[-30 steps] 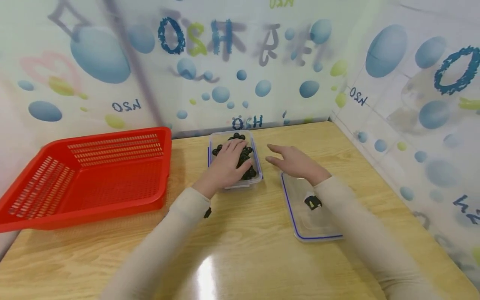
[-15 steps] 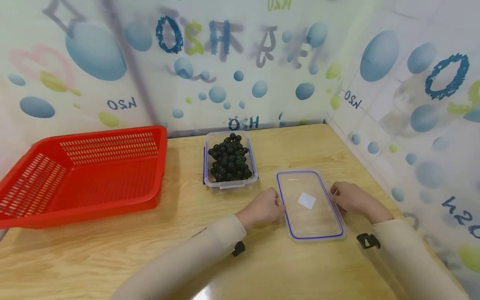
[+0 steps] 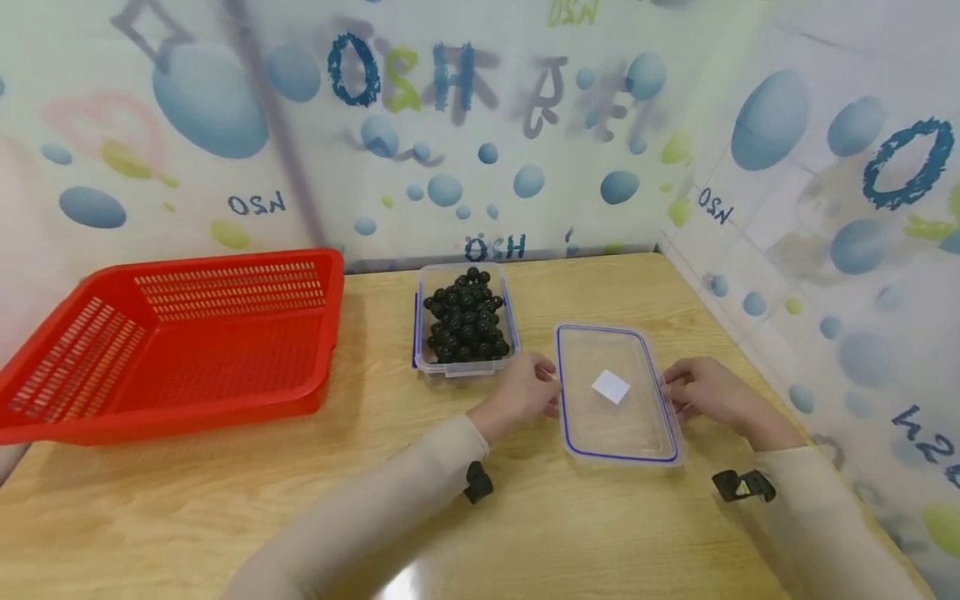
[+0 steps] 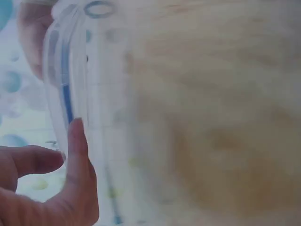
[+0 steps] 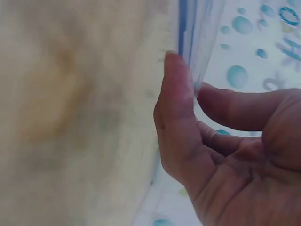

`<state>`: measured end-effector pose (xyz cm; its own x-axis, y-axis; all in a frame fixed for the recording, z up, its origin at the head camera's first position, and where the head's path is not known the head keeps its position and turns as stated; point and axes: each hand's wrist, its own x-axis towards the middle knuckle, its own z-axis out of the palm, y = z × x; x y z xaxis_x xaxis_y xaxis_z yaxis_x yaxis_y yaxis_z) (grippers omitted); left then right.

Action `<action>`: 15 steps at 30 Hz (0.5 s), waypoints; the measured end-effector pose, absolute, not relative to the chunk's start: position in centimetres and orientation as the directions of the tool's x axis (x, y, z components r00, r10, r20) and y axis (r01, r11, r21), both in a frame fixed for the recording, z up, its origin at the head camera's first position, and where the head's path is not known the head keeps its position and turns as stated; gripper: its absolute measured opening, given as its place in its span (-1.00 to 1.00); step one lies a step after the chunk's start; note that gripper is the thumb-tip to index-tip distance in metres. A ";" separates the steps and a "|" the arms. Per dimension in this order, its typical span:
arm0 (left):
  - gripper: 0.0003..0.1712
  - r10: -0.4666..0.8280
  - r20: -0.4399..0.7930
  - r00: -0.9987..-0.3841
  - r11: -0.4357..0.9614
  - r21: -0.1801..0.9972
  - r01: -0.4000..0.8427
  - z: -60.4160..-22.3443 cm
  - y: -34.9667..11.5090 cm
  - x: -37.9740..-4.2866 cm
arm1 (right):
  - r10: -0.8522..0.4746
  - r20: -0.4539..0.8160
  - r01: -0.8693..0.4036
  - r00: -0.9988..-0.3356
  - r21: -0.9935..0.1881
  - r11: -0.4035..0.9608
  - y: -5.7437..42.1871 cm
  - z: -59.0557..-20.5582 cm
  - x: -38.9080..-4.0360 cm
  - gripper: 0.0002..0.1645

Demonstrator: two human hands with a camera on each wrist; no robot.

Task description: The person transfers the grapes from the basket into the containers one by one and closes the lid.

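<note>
A clear plastic lid (image 3: 618,425) with a blue seal and a white square label is held between my two hands. My left hand (image 3: 522,392) pinches its left edge; in the left wrist view the thumb and a finger (image 4: 77,146) meet at that edge. On the opposite edge my right hand (image 3: 708,393) pinches the lid, thumb and fingers (image 5: 176,89) on either side of the rim in the right wrist view. Left of the lid, a clear container (image 3: 450,367) holds a heap of dark, round, grape-like fruit (image 3: 467,321).
A large red plastic basket (image 3: 217,358) stands on the left of the wooden table (image 3: 315,500). Bubble-patterned sheeting (image 3: 450,125) covers the wall behind and to the right. Black wrist straps (image 3: 477,482) show at both cuffs.
Both hands have gone to the lid's two sides, the left one leaving the fruit, which it was touching. In the last half second the lid has shifted up and away from me.
</note>
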<state>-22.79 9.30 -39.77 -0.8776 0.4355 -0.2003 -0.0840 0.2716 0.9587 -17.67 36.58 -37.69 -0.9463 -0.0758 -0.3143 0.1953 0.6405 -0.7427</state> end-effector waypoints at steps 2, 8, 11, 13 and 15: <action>-0.75 0.415 -0.170 -0.894 0.223 0.971 -0.081 -38.6 8.7 -22.8 | -0.091 -0.291 0.175 -0.952 -0.766 0.618 36.3 -36.8 -18.0 -0.61; -0.70 0.392 -0.099 -0.915 0.171 0.985 -0.033 -34.8 6.6 -23.5 | -0.133 -0.229 0.131 -0.964 -0.849 0.512 35.3 -33.5 -19.0 -0.59; -0.70 0.372 -0.097 -0.923 0.198 0.980 -0.023 -32.9 4.4 -25.2 | -0.152 -0.187 0.098 -0.971 -0.884 0.457 33.5 -31.9 -20.6 -0.61; -0.72 0.339 -0.100 -0.935 0.216 0.976 -0.026 -31.8 2.6 -26.6 | -0.157 -0.168 0.085 -0.973 -0.898 0.432 31.7 -30.9 -22.1 -0.62; -0.72 0.297 -0.104 -0.949 0.226 0.973 -0.036 -31.0 0.8 -27.9 | -0.159 -0.159 0.078 -0.974 -0.904 0.421 29.7 -30.2 -23.8 -0.62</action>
